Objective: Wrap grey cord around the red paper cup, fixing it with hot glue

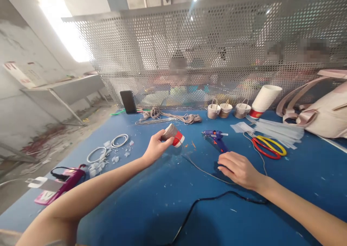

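My left hand (157, 147) is closed around a small paper cup (179, 139) with a red-and-white end, the rest wound in grey-beige cord. The cup is tilted above the table. A thin cord (202, 170) trails from it to the right and passes under my right hand (241, 170). That hand hovers low, its fingers loosely bent and seemingly holding nothing. Just beyond its fingers lies a blue glue gun (215, 137), nozzle to the left, a clear stick at its rear. The handle's lower end meets the fingers in view; whether they touch is unclear.
Red-and-yellow scissors (268, 147) and clear glue sticks (282, 130) lie right. Behind stand small wrapped cups (214, 111), stacked paper cups (267, 98) and a bag (325, 105). Cord bundles (173, 115), a phone (128, 102), white rings (119, 141) and a pink power strip (61, 184) lie left.
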`<state>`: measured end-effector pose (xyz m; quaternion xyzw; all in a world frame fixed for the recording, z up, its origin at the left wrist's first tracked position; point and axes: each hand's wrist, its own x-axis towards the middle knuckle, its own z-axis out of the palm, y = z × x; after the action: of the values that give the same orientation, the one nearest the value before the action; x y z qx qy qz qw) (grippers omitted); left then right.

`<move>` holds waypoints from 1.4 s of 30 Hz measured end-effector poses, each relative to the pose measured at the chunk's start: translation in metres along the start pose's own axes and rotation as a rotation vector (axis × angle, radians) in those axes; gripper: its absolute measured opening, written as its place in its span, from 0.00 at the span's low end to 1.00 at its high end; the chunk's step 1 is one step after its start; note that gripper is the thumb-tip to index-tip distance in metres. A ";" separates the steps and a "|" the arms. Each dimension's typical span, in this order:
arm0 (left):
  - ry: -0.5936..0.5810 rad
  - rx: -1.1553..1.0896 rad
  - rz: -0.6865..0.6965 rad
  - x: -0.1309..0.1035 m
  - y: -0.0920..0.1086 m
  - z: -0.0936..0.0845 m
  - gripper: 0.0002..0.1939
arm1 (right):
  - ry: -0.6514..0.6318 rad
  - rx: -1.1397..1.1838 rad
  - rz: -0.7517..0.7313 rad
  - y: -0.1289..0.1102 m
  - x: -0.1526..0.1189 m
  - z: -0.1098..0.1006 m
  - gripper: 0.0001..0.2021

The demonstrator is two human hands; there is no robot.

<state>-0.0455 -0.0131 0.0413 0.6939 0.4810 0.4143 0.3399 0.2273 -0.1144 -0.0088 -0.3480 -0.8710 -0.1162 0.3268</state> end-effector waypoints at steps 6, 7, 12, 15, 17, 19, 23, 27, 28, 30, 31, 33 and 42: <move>0.113 0.033 -0.015 -0.013 0.002 0.002 0.10 | 0.020 0.014 -0.119 0.011 -0.016 0.001 0.09; 0.131 0.039 -0.017 -0.016 0.002 0.004 0.10 | 0.024 0.035 -0.125 0.009 -0.016 0.003 0.10; 0.198 0.058 -0.031 -0.027 0.001 0.021 0.10 | 0.043 0.117 -0.106 0.003 -0.018 0.006 0.15; 0.234 0.053 -0.036 -0.030 -0.002 0.036 0.11 | 0.033 0.120 -0.103 0.004 -0.019 0.007 0.17; 0.250 0.040 -0.037 -0.030 -0.004 0.044 0.11 | 0.031 0.118 -0.092 0.006 -0.020 0.007 0.18; 0.250 0.026 -0.036 -0.030 -0.006 0.048 0.11 | 0.029 0.114 -0.082 0.007 -0.020 0.007 0.20; 0.283 -0.001 -0.037 -0.029 -0.009 0.046 0.11 | 0.016 0.122 -0.077 0.008 -0.021 0.008 0.21; 0.311 -0.013 -0.048 -0.031 -0.011 0.040 0.10 | -0.009 0.188 -0.049 0.008 -0.023 0.008 0.20; 0.313 -0.013 -0.050 -0.031 -0.011 0.039 0.10 | -0.014 0.211 -0.039 0.008 -0.023 0.008 0.20; 0.305 -0.011 -0.052 -0.033 -0.011 0.039 0.11 | -0.024 0.243 -0.027 0.009 -0.023 0.008 0.19; 0.300 -0.008 -0.051 -0.033 -0.010 0.040 0.11 | -0.028 0.247 -0.025 0.009 -0.023 0.009 0.18; 0.272 0.003 -0.049 -0.034 -0.010 0.042 0.10 | -0.034 0.248 -0.021 0.009 -0.023 0.009 0.18; 0.081 -0.048 -0.022 -0.037 -0.013 0.048 0.13 | -0.009 0.164 -0.013 0.005 -0.020 0.011 0.19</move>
<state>-0.0146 -0.0473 0.0005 0.6628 0.4920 0.4496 0.3412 0.2361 -0.1163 -0.0307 -0.3151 -0.8813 -0.0448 0.3494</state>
